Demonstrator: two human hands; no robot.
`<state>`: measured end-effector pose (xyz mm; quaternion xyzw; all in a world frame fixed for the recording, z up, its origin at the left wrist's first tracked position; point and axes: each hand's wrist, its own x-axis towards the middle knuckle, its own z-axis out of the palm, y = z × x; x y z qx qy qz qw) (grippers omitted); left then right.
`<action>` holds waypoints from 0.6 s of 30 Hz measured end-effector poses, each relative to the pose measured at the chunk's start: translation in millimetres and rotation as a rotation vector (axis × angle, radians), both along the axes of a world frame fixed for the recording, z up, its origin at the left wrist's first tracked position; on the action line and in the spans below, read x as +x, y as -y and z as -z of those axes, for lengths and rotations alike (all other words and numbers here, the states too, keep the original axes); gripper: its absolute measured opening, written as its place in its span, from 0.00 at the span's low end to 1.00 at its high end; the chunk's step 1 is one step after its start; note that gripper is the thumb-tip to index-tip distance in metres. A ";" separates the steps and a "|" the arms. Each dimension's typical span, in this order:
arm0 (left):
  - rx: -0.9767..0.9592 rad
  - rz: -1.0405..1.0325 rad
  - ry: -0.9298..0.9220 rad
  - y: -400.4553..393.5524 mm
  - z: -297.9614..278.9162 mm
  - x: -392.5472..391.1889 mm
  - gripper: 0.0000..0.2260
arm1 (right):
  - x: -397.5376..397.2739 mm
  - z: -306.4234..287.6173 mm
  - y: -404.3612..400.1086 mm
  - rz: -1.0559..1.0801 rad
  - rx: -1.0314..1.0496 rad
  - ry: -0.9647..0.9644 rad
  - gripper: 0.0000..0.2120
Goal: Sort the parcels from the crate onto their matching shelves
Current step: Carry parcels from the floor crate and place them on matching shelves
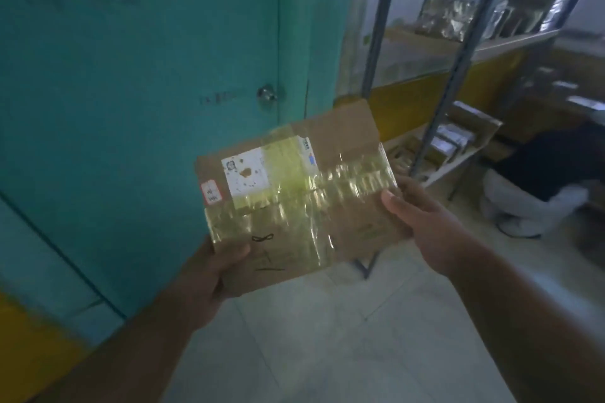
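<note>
Gripping a flat brown cardboard parcel (294, 196) wrapped in yellowish tape, my left hand (209, 275) and right hand (422, 219) clasp opposite edges. Its white label (247, 170) is too blurred to read. Parcels on the grey metal shelves (465, 52) look smeared.

Metal-framed shelving unit (465, 52) stands at right, against the wall. Upper shelf board (510, 42) carries several foil-wrapped parcels (447, 15), standing in a row; details blurred. Lower shelf board (458, 160) carries a cluster of small wrapped parcels (448, 144) and a brown carton (474, 118), packed close together. Pale tiled floor (327, 321) carries the shelving legs. A white sack (530, 203) rests on the floor just beside the lower shelf, a dark item lying on top of it
</note>
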<state>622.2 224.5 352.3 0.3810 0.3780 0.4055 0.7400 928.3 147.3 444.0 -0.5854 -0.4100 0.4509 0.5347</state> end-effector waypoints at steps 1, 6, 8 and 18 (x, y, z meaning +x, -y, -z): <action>-0.003 0.038 -0.023 -11.0 5.5 10.9 0.38 | 17.8 1.2 2.7 -0.023 -0.042 0.019 0.23; -0.051 0.289 -0.067 -51.5 30.7 105.7 0.50 | 86.2 29.5 23.5 0.194 -0.166 -0.016 0.39; -0.065 0.335 -0.060 -58.7 33.4 157.9 0.43 | 111.4 39.3 35.8 0.326 -0.198 -0.008 0.48; -0.156 0.496 -0.064 -14.2 49.9 407.9 0.36 | 242.2 82.2 141.8 0.930 -0.075 -0.173 0.36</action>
